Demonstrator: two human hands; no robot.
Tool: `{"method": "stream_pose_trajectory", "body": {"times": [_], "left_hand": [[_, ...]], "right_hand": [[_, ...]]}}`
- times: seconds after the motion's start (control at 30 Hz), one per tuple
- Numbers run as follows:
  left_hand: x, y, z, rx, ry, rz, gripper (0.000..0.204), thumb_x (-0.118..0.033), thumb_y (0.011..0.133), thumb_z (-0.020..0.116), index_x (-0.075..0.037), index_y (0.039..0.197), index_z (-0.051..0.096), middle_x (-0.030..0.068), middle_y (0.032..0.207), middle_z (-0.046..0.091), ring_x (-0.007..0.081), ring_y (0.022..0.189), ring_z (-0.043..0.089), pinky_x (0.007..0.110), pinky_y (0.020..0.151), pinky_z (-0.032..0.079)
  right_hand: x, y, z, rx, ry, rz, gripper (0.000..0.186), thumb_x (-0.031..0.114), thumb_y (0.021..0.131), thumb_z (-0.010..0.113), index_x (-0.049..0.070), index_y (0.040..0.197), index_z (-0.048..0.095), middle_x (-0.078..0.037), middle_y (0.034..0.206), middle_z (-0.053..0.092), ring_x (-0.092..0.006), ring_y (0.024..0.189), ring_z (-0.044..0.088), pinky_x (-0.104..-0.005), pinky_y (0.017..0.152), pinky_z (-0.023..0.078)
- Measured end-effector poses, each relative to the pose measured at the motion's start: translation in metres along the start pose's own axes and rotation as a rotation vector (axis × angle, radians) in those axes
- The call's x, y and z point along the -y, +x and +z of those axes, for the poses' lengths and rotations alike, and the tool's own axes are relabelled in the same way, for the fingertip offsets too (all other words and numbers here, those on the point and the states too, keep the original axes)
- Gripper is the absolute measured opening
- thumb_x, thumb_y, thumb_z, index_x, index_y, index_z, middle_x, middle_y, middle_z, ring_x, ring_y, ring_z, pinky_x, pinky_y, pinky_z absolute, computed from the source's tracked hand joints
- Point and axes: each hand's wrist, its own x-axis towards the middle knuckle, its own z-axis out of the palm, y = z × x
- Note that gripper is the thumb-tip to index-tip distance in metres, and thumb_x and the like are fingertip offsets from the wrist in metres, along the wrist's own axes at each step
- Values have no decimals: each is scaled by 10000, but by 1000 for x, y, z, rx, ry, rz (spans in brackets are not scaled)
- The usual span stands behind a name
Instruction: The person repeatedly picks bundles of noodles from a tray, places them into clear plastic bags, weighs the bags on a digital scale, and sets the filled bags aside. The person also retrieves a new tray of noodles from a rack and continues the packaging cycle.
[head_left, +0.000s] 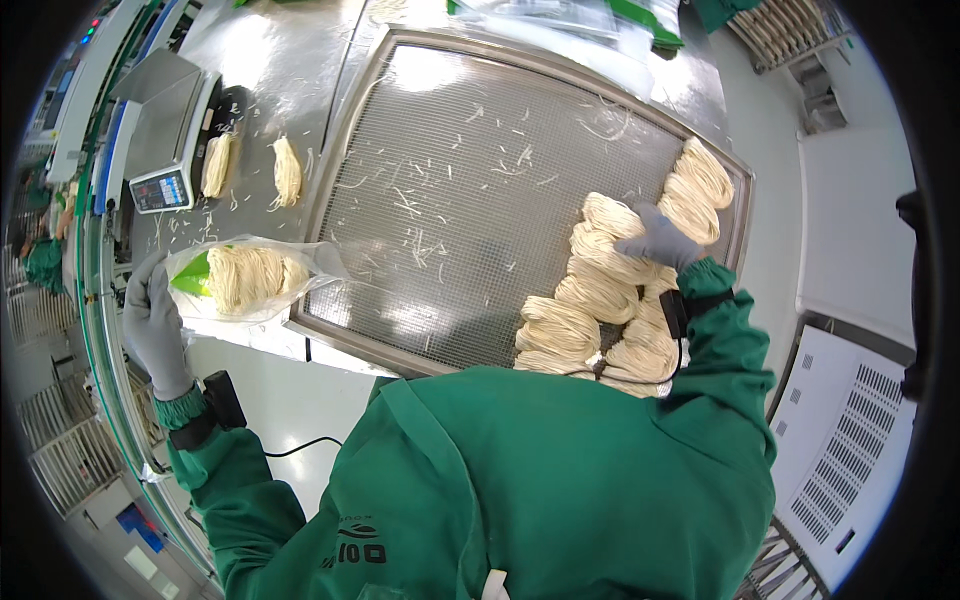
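Observation:
My left hand point(157, 330), in a grey glove, pinches the left edge of a clear plastic bag point(325, 262) with a green printed patch. Inside the bag lie pale noodle bundles point(243, 280). On the right, my gloved right hand point(662, 240) has its thumb and fingers around the end of a noodle bundle point(608, 232) in a mesh-bottomed metal tray point(400, 362). Several more noodle bundles point(560, 330) are heaped below it, some partly hidden by my sleeve. Another stack of noodles point(698, 190) sits in the tray's right corner.
A digital scale point(162, 190) stands at the left, with two loose noodle portions point(287, 172) beside it. Noodle scraps point(415, 205) litter the mesh and table. Plastic packaging point(575, 40) lies beyond the tray. Conveyor rails point(90, 300) run along the left; a white vented cabinet point(850, 450) stands right.

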Motion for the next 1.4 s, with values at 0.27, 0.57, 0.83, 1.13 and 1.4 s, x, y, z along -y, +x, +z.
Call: {"method": "stream_pose_trajectory", "body": {"times": [0.27, 0.57, 0.83, 1.13, 1.4], "left_hand": [[29, 41, -28, -84, 145, 254, 232, -62, 909, 566, -24, 1122, 649, -48, 786, 581, 15, 576, 400, 180, 499, 331], [26, 75, -43, 46, -117, 197, 195, -60, 912, 602, -40, 1095, 666, -52, 762, 604, 6, 601, 454, 173, 506, 355], [68, 70, -17, 204, 83, 668, 257, -142, 872, 613, -103, 1125, 639, 140, 933, 685, 282, 795, 680, 342, 694, 546], [66, 34, -7, 354, 207, 850, 430, -126, 817, 572, -71, 1240, 521, 35, 785, 606, 223, 698, 644, 342, 571, 493], [22, -14, 10, 433, 532, 947, 347, -198, 800, 575, -61, 1116, 531, 91, 876, 573, 248, 726, 622, 392, 583, 490]], "right_hand": [[-11, -26, 47, -275, -22, -343, 699, 318, 613, 821, -18, 1155, 533, -221, 1032, 633, -366, 972, 618, -432, 824, 496], [345, -58, 73, -123, 948, -416, 621, 95, 711, 722, -21, 1270, 475, -107, 1120, 613, -204, 982, 611, -336, 853, 494], [502, 30, 179, -570, 7, -648, 642, 230, 743, 779, -37, 1239, 471, -175, 1072, 609, -319, 992, 606, -390, 885, 478], [449, 32, 171, 576, 1227, -176, 465, 153, 930, 585, -45, 1326, 442, -119, 1216, 592, -168, 1053, 596, -305, 924, 479], [443, 42, 186, 349, 1064, -827, 474, 96, 961, 512, -7, 1399, 362, -140, 1323, 497, -215, 1146, 542, -326, 963, 463]]}}
